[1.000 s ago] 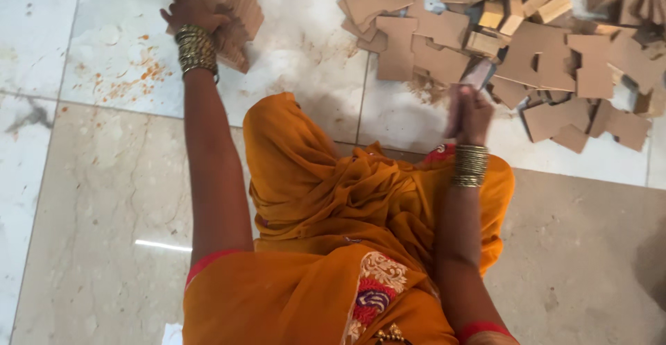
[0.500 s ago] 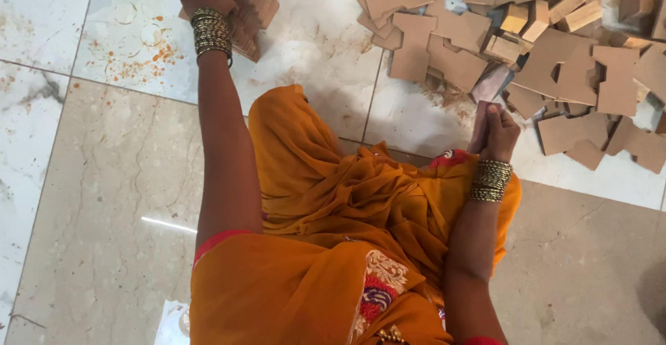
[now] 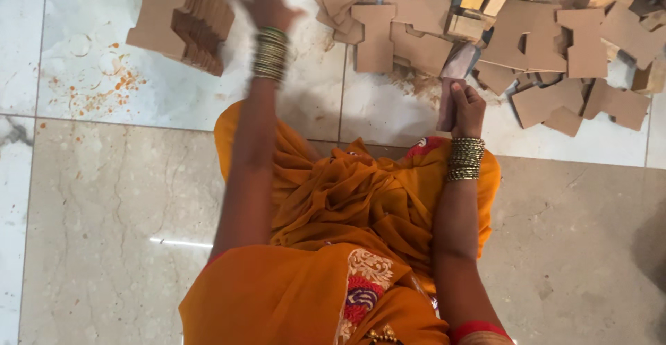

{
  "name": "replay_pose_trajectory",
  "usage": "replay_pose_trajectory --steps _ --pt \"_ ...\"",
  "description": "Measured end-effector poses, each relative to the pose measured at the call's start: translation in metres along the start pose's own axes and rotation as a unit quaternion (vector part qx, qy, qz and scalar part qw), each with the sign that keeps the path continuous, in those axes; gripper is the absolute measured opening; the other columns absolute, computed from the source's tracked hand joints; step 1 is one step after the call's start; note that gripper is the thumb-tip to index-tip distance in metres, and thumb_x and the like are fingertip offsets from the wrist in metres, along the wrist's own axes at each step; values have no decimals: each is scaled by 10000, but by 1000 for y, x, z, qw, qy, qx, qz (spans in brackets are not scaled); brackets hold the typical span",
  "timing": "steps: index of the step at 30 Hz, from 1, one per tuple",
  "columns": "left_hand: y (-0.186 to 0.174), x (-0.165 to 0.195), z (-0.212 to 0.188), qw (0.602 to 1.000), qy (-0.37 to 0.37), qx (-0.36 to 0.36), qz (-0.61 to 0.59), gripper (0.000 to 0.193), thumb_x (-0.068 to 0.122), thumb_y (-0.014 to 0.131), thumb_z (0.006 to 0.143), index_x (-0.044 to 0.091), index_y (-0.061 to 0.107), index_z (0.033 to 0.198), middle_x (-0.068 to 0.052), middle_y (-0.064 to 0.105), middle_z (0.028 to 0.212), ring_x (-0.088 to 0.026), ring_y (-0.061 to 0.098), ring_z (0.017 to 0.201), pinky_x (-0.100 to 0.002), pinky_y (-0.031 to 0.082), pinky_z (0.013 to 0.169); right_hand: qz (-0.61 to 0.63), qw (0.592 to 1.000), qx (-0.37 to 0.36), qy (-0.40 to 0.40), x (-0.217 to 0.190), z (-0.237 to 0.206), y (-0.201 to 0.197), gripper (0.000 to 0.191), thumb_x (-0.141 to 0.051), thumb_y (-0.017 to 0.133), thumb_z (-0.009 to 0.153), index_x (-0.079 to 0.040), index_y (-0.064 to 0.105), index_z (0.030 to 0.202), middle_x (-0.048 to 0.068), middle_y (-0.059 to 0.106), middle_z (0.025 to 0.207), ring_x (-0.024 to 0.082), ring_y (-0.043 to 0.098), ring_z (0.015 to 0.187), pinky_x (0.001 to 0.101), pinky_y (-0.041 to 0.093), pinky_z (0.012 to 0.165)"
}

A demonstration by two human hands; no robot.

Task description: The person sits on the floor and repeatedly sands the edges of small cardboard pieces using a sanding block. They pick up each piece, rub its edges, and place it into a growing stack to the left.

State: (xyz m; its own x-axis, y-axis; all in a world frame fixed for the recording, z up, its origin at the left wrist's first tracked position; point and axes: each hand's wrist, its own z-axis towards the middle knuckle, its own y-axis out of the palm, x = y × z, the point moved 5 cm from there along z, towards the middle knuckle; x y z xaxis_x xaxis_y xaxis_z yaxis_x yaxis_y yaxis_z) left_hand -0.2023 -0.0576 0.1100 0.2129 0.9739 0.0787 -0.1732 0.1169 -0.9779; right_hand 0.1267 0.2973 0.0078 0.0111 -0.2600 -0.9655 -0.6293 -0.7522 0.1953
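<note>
A floor-level home workshop (marble tiles (image 3: pixel 104 199), heaps of cut cardboard pieces (image 3: pixel 527 33)).

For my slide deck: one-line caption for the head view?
Seated person's right hand grips a flat piece beside scattered cardboard cutouts; left hand is blurred near a stack.

A person in orange cloth (image 3: pixel 347 199) is sitting on a marble floor (image 3: pixel 111 220). The right hand (image 3: pixel 466 106) is gripping a flat brown cardboard piece (image 3: pixel 454 81), holding it upright just before a scattered heap of cut cardboard shapes (image 3: pixel 499 26). The left hand (image 3: pixel 267 2), blurred, is hanging open above the floor, just beside a neat stack of cardboard pieces (image 3: pixel 184 19) lying at the upper left. Bangles (image 3: pixel 465 159) are circling both wrists. Orange specks (image 3: pixel 104 85) are dotting the pale tile near the stack.
</note>
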Motion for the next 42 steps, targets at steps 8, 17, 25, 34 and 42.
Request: replay_pose_trajectory --steps 8,17,25,34,42 --pt "70 173 -112 981 166 -93 -44 1166 462 906 686 75 290 1597 -217 485 1467 -407 524 1307 -599 417 1060 -45 999 10 -13 1 -8 3 173 -181 749 1008 -40 691 926 -80 588 781 12 450 653 201 344 569" --pt "58 173 -75 969 139 -174 -107 1410 523 1015 469 -86 259 1490 -281 426 1460 -404 491 1313 -434 462 1079 -196 972 -74 -105 -12 -12 34 338 -15 777 806 -46 634 1111 23 716 968 104 687 864 265 580 749" --pt "-8 90 -52 844 107 -260 -456 1155 575 948 613 -69 465 1443 -191 731 1190 -262 754 1034 -354 620 840 -602 749 -268 -64 54 -85 186 447 -585 634 924 -168 797 907 101 748 821 313 721 780 465 558 780" --pt "-14 -7 -87 768 56 -205 -605 1061 281 931 775 -134 302 1522 -176 673 1268 -221 736 1067 -300 637 817 -640 767 -21 -42 20 -16 162 321 -393 596 1016 -122 763 969 145 744 915 322 726 818 462 573 710" --pt "29 -27 -95 680 -96 -160 -709 986 180 894 758 -50 331 1535 -135 722 1155 -180 735 988 -278 621 768 -529 758 108 -366 -9 -30 146 311 -473 724 917 -167 761 955 28 773 945 220 740 811 365 598 697"
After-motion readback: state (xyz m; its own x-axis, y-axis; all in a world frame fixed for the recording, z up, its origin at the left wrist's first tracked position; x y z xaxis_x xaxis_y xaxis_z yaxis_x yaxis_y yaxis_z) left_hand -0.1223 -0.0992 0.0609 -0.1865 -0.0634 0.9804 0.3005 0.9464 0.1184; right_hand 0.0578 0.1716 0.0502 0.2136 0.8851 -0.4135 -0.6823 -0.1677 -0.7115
